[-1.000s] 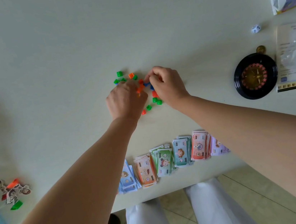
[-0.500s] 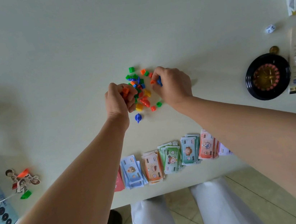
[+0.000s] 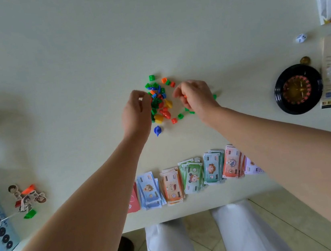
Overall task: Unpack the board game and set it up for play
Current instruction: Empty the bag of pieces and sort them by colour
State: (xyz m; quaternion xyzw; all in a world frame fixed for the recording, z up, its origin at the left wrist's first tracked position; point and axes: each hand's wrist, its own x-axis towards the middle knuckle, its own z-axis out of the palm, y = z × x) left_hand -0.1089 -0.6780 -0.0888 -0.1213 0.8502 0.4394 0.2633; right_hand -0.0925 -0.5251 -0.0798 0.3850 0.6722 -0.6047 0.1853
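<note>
Brackets a heap of coloured pieces (image 3: pixel 161 105) between two hands on a pale table (image 3: pixel 66 54). Pinches an orange piece (image 3: pixel 185 96) in the curled fingertips of the right hand (image 3: pixel 195 97), just right of the heap. Curls the left hand (image 3: pixel 136 113) against the heap's left edge; cannot tell of anything inside that grip. Shows a blue pawn (image 3: pixel 157 130) just beside the left wrist, banknotes (image 3: pixel 190 176) in a row nearer the body, a roulette wheel (image 3: pixel 298 88) well right of the right hand.
</note>
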